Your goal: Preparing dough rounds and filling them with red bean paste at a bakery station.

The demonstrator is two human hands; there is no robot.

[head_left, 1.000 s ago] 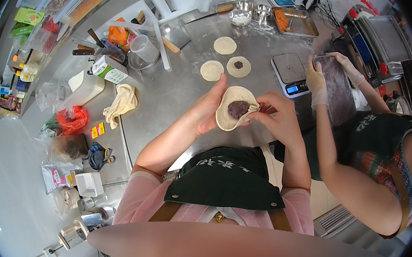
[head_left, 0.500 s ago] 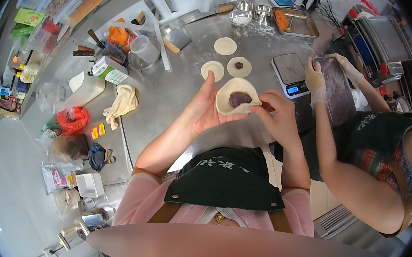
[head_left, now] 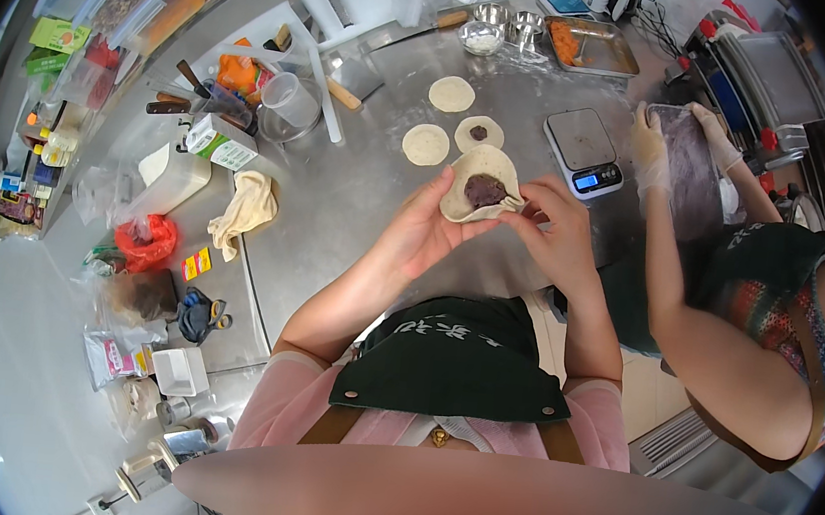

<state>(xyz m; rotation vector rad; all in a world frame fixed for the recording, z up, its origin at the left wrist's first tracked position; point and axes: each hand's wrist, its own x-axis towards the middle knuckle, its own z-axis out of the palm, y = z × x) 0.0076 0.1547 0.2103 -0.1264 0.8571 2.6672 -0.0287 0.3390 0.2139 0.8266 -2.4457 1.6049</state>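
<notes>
Cloth (head_left: 242, 212) lies crumpled on the steel counter (head_left: 324, 193). To its right, the left hand (head_left: 419, 223) cradles a cupped dough round (head_left: 459, 184) with dark filling (head_left: 485, 193) above the counter, and the right hand (head_left: 559, 225) pinches the round's right edge. Farther right sits a digital scale (head_left: 582, 143).

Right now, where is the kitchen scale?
In the head view, the scale sits right of centre on the table, beyond the right hand and just left of a co-worker's gloved hand.

A cupped, cream-coloured dough wrapper (head_left: 463, 198) partly hides the bare left hand (head_left: 424, 211) beneath and a pale, flat dough disc (head_left: 479, 132) (dark-centred) beyond it.
</notes>
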